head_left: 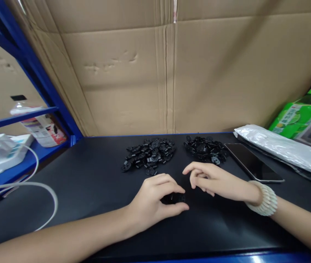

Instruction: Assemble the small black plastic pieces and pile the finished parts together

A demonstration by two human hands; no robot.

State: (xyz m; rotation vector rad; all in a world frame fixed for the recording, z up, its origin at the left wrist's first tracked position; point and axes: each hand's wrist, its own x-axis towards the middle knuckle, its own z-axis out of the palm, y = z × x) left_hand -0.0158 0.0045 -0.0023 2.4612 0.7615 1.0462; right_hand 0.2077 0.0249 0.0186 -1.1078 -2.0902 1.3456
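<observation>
One small, stiff black plastic part (175,198) sits pinched by its edges in my left hand (152,202), feather-light near the counter's (89,175) front edge; my right hand's (212,180) fingers (196,168) curl loosely, empty.

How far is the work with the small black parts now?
No finished output is clearly visible. In hand: the left hand pinches a small black part between thumb and fingers, while the right hand hovers beside it, apparently empty. Left: two heaps on the black table, the left pile and the right pile, both look full.
</observation>
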